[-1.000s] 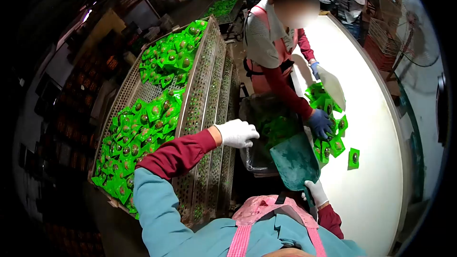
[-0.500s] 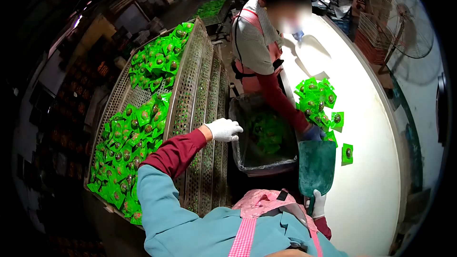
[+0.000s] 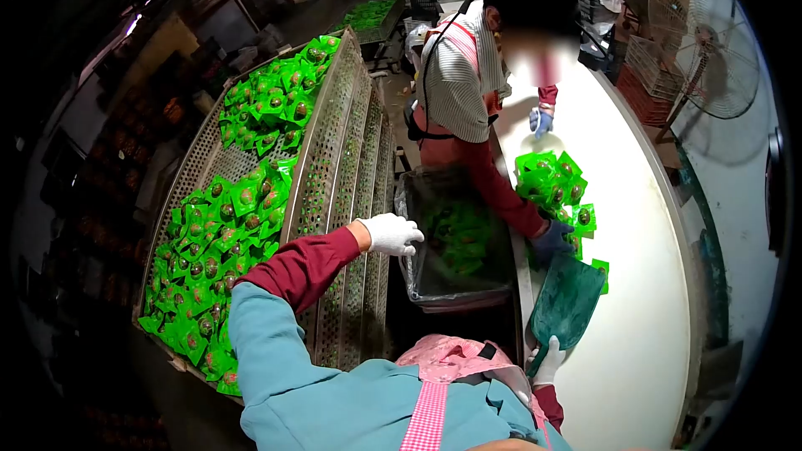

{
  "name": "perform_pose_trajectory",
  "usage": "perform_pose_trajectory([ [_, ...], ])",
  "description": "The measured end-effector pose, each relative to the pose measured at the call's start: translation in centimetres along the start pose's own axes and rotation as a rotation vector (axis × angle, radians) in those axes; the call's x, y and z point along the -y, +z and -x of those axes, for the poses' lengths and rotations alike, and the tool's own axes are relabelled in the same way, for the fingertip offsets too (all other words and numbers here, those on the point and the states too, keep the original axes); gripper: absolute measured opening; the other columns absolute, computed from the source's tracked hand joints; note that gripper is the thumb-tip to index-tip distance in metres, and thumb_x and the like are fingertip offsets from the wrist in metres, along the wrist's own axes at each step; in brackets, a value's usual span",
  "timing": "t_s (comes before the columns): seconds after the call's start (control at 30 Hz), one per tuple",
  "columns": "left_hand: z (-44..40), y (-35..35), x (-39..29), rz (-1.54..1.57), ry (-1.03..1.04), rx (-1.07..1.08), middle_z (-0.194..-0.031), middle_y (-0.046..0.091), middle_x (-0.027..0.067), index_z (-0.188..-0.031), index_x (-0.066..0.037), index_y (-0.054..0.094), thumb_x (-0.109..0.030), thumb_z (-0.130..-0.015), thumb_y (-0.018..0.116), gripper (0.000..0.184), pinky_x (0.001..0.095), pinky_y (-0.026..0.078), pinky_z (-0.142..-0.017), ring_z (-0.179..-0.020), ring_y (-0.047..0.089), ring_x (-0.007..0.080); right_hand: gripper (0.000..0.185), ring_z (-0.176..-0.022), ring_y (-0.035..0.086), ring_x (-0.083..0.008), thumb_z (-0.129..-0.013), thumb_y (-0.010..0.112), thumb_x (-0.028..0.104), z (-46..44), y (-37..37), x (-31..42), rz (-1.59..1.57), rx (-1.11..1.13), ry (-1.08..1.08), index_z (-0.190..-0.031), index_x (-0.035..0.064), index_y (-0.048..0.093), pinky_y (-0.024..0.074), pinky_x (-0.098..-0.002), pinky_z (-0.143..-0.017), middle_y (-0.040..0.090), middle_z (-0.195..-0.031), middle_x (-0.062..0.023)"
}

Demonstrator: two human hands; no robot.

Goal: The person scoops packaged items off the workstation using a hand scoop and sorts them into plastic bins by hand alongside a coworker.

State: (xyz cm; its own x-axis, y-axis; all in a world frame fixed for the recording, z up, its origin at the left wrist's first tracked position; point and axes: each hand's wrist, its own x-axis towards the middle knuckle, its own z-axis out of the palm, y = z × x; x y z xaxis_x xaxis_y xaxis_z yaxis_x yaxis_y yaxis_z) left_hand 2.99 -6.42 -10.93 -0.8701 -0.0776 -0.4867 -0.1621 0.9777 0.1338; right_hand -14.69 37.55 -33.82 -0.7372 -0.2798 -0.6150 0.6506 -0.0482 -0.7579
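1. The green scoop (image 3: 571, 305) is over the near part of the white bench (image 3: 639, 326), close to the edge facing the bin, its blade angled away from the wearer.
2. Green packets (image 3: 545, 177) lie on the bench beyond the blade, and a lone packet (image 3: 601, 271) sits right by its lip.
3. The step in hand appears to be holding the scoop up to these packets; sliding it under them would call for a low, level lip and a firm wrist.
4. The right hand (image 3: 548, 361) has its fingers closed around the scoop's handle, low and near the body, with the forearm short in view.
5. A co-worker's near hand (image 3: 553, 239), in a blue glove, is at the blade's far end; whether they touch I cannot tell. Any push forward calls for care there.
6. The left hand (image 3: 391, 235) reaches forward, palm down, fingers loosely bent and apparently holding nothing, near the rim of the lined bin (image 3: 461, 299); contact is unclear.
7. The left arm is bent at the elbow, its dark red sleeve (image 3: 322, 266) crossing in front of the perforated rack (image 3: 324, 138).
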Motion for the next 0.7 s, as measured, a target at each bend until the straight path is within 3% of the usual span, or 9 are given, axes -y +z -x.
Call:
perform_pose_trajectory([
  [0.7,-0.1,-0.2,0.1,-0.029,-0.028,0.036,-0.109,0.061,0.0151,-0.119,-0.011,0.057,-0.036,-0.088,0.055,0.040,0.0464,0.049,-0.083,-0.096,0.061,0.0352,0.030,-0.039,0.046,-0.0138,-0.091,0.051,0.032,0.4,0.8,0.5,-0.017,-0.061,-0.032,-0.086,0.0029,0.049,0.0388,-0.0272,-0.034,0.050,-0.060,-0.0052],
])
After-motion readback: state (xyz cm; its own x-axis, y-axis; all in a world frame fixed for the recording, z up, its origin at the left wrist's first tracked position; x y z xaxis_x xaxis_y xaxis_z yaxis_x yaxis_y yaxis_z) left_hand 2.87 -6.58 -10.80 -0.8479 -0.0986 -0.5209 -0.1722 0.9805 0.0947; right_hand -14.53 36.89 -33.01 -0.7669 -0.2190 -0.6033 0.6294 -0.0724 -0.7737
